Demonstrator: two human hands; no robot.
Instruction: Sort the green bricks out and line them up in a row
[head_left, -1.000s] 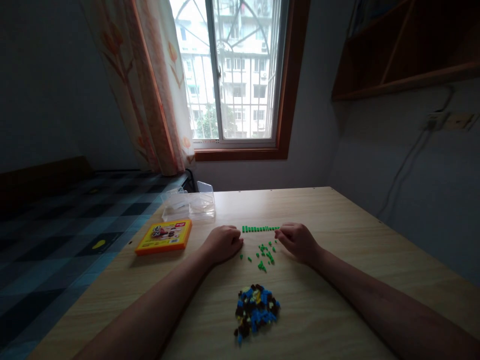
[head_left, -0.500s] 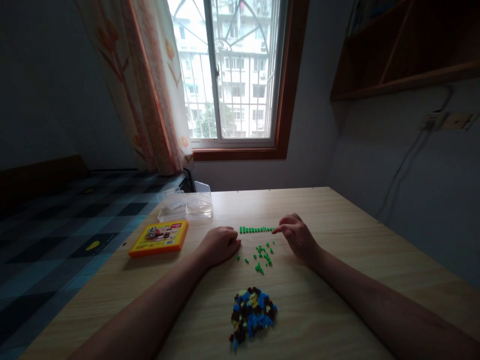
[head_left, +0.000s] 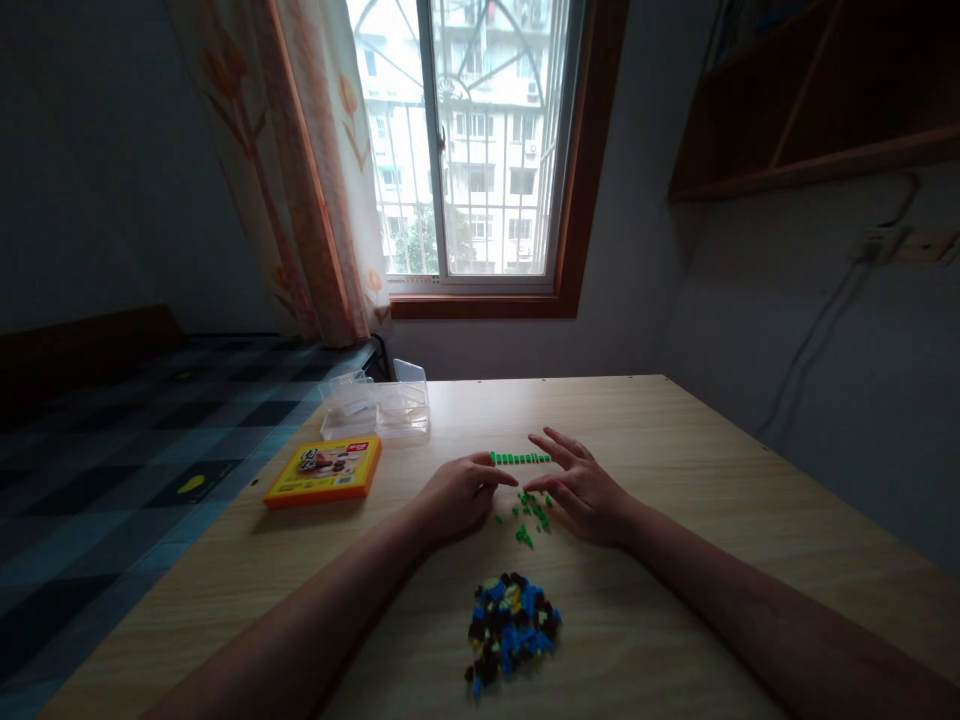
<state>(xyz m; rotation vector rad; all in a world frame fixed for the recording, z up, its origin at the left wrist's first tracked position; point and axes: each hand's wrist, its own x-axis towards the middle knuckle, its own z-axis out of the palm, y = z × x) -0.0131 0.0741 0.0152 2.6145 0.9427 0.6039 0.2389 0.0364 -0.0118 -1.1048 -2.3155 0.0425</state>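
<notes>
Small bright-green plastic bricks (head_left: 534, 508) are lying loose on the pale wood-grain tabletop (head_left: 675, 470); with them as the clock's centre and twelve pointing toward the window (head_left: 487, 150), a neat row of green plastic bricks (head_left: 521, 459) is running across at twelve. A mixed heap of blue, dark-brown and yellow plastic bricks (head_left: 514, 630) is sitting at six, and a flat orange-and-yellow box (head_left: 324, 472) is lying well apart, between nine and ten.

The left hand (head_left: 463, 495) is resting at nine, its forefinger pointing inward and the other fingers curling under. The right hand (head_left: 585, 490) is hovering or resting at three, its outer fingers spreading wide while the lower ones are reaching to the loose bricks' far edge. Whether either hand is pinching a brick, I cannot tell.

The loose bricks are likely to be very light, stiff and hardly fragile, but easily skidding or flicking away; a fingertip pinch on two opposite sides should suit them.

Compared with half a second ago, the left forefinger is now extending, the right hand is opening and sitting nearer the left, and the outlying brick at nine is no longer showing.
</notes>
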